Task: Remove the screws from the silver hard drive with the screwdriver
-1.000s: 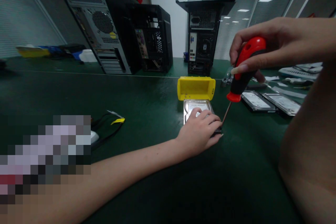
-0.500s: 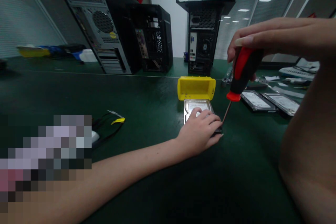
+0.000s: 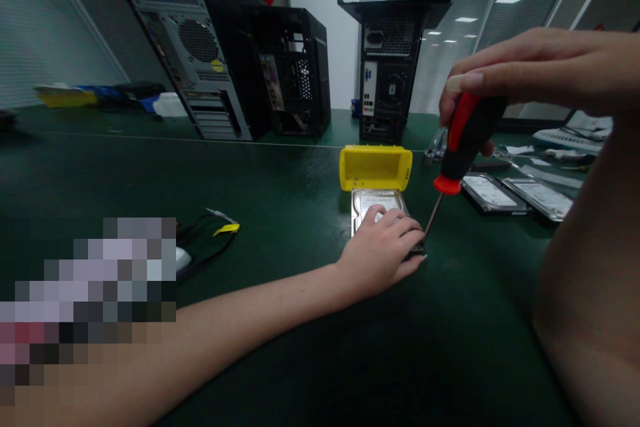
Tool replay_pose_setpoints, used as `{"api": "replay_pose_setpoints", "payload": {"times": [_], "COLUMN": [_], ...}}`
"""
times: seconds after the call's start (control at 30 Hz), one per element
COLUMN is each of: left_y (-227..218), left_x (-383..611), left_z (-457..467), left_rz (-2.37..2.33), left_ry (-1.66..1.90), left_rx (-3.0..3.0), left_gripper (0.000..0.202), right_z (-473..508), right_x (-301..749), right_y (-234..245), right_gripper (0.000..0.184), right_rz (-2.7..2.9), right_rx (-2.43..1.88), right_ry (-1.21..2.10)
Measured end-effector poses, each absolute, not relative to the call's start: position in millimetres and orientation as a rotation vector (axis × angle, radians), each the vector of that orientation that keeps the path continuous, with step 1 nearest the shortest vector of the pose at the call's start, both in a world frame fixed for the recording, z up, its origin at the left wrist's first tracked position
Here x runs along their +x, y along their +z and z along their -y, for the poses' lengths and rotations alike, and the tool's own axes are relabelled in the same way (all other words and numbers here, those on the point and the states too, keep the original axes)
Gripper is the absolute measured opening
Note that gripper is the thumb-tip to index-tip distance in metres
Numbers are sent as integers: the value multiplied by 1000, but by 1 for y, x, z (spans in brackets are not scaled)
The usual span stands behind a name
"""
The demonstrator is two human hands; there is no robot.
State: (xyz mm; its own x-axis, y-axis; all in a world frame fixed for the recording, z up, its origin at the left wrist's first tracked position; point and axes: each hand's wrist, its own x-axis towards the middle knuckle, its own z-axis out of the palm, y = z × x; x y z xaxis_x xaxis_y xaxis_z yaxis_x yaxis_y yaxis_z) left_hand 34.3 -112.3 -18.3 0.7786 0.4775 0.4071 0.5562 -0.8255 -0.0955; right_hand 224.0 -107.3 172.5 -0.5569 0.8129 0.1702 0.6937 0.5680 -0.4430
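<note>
Hard drive (image 3: pixel 376 198) lies gripped under our left hand (image 3: pixel 379 252), long axis pointing away from us. Our right hand (image 3: pixel 515 73) grips the screwdriver (image 3: pixel 469 137).

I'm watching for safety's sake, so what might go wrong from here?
The screwdriver in the right hand leans, its lower end close by the fingers of the left hand; a slip might jab them.

That slant may also keep the tip from seating squarely, though the tip is too small to judge.

The yellow box stands just beyond the hard drive under the left hand, so a hard push could bump it.
</note>
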Motion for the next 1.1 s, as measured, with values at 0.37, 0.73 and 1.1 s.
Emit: {"api": "replay_pose_setpoints", "payload": {"times": [0.37, 0.73, 1.1], "left_y": [-19, -18, -18], "left_x": [34, 33, 33], "left_z": [112, 113, 112], "left_rz": [796, 794, 792], "left_ry": [-540, -538, -545], "left_rx": [-2752, -2752, -2754], "left_gripper": [24, 25, 25], "right_z": [104, 104, 100], "right_x": [223, 221, 225], "right_y": [175, 174, 173], "right_gripper": [30, 35, 36], "right_rz": [2693, 2655, 2618], "right_rx": [-1068, -1123, -1203], "right_ry": [301, 316, 243]}}
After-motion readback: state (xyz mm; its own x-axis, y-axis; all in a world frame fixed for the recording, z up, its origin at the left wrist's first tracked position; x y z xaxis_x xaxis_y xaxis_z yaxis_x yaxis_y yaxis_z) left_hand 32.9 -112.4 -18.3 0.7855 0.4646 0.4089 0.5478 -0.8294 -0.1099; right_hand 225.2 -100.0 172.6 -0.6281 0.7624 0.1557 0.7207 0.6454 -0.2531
